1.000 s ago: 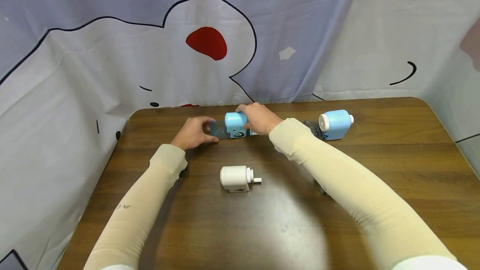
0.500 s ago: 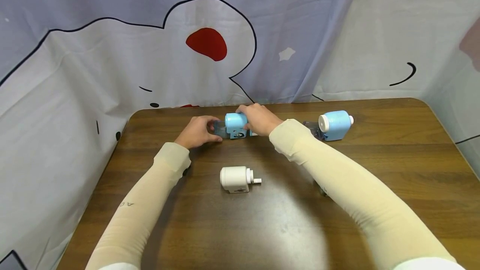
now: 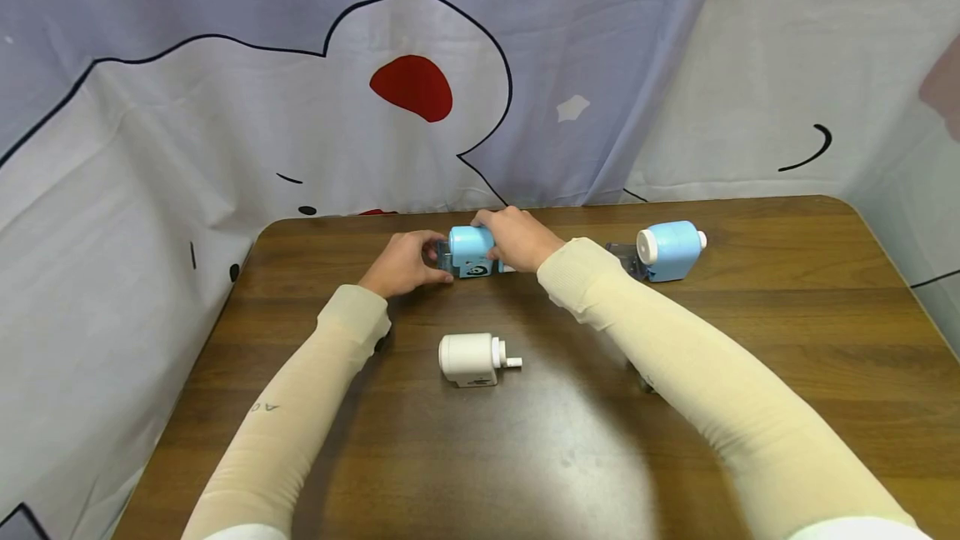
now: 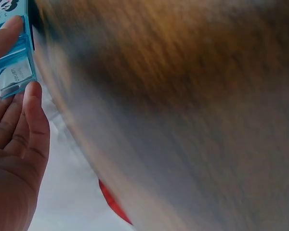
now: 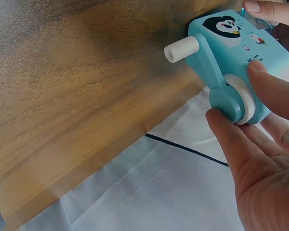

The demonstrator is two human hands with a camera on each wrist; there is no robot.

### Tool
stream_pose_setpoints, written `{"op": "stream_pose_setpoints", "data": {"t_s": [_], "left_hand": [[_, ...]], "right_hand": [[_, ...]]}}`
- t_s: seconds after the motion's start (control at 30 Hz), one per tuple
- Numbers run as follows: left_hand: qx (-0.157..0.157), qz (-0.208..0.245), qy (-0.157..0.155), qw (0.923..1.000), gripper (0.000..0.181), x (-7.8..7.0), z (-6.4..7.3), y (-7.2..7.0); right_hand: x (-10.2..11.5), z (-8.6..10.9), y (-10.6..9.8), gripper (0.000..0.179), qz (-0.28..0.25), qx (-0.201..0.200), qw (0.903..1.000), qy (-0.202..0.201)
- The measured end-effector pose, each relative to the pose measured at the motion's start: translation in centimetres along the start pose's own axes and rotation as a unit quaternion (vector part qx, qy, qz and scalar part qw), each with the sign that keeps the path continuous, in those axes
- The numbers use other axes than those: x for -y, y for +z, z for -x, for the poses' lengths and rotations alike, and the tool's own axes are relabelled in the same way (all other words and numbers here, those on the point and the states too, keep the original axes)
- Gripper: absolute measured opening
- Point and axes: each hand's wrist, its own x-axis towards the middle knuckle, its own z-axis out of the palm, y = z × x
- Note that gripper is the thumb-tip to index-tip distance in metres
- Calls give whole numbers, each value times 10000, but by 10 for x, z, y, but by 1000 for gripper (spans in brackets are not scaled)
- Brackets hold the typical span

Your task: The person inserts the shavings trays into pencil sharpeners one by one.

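Note:
A light-blue hand-crank pencil sharpener with a panda picture lies on its side near the table's far edge. My right hand grips its body, thumb on the printed face and fingers by the white ring, as the right wrist view shows. The crank with its white knob points away from the palm. At the sharpener's left end, my left hand holds the clear blue shavings drawer between thumb and fingers. Most of the drawer is inside the body, with a short part sticking out.
A white sharpener lies in front of the hands. Far right, another blue sharpener lies with a dark clear drawer beside it. A small dark object is partly hidden by the right sleeve. A printed curtain hangs behind the table.
My left hand has moved right, and the clear drawer has slid further into the blue sharpener. The right hand has kept its grip in place.

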Motion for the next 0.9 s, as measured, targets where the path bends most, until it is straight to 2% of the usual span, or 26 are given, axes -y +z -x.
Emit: {"op": "stream_pose_setpoints", "data": {"t_s": [0.23, 0.63, 0.9], "left_hand": [[-52, -23, 42, 10000, 65, 2, -1, 1], [-39, -18, -120, 9999, 66, -6, -5, 7], [44, 72, -103, 9999, 45, -11, -11, 13]], "right_hand": [[1, 0, -1, 52, -10, 8, 10000, 4], [1, 1, -1, 51, 28, 11, 10000, 32], [2, 0, 1, 51, 1, -23, 10000, 46]]}}
